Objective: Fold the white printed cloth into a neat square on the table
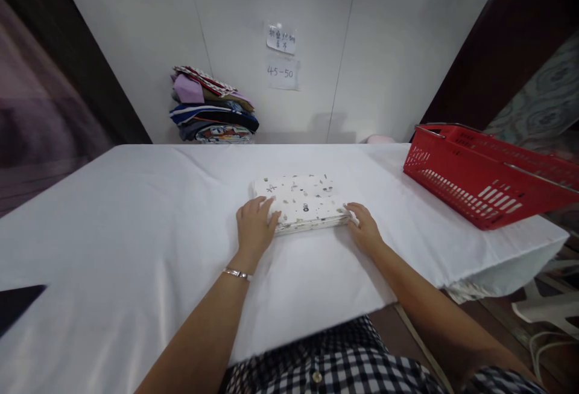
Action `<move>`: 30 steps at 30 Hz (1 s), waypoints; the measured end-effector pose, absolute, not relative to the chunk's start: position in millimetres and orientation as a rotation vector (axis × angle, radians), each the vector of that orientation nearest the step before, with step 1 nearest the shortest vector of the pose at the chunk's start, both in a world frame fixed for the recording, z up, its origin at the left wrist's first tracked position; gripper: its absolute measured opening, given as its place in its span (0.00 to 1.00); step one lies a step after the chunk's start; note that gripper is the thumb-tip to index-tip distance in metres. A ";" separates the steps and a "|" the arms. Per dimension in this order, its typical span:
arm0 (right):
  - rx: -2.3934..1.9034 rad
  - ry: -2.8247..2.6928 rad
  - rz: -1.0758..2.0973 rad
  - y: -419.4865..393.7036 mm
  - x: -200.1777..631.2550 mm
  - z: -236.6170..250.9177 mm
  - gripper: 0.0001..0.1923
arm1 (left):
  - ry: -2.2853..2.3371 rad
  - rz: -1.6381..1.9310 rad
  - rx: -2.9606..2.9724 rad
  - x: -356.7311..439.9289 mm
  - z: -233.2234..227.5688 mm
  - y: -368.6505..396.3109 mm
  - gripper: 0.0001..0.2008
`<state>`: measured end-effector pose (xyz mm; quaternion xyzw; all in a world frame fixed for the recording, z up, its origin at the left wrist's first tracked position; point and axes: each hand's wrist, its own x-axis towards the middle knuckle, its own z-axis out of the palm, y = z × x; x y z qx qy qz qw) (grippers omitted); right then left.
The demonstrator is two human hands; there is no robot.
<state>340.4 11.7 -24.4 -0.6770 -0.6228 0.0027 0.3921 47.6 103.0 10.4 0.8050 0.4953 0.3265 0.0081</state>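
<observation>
A folded white cloth [302, 196] with small grey, green and black printed figures lies flat on the white-covered table in front of me. Its several layers show along the near edge. My left hand [256, 225], with a silver bracelet at the wrist, grips the cloth's left side, fingers on the edge and thumb at the near left corner. At the near right corner, my right hand [364, 228] has its fingers on top and its thumb against the stacked layers. Parts of the fingertips are hidden at the edges.
Behind the table's far edge rises a stack of folded fabrics [212, 107]. A red plastic basket [474, 171] stands on the right end of the white tablecloth [136, 231]. Handwritten paper signs [283, 73] hang on the wall. A dark flat object [18, 303] lies at the left.
</observation>
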 end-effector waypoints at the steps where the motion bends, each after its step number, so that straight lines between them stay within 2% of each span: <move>1: -1.680 -1.584 0.004 12.8 340.2 -23.6 0.17 | 1.452 1.016 2.566 50.9 10.7 99.9 0.15; 6: -1.691 -1.708 0.049 21.6 340.5 -12.5 0.12 | 1.166 0.814 2.659 62.7 5.8 92.4 0.09; 19: -1.754 -2.148 -0.021 29.8 350.5 10.6 0.13 | 1.208 0.720 2.593 64.3 0.7 97.3 0.13; 30: -1.819 -2.298 -0.042 34.0 340.1 20.8 0.15 | 1.258 0.682 2.577 66.5 1.6 98.2 0.14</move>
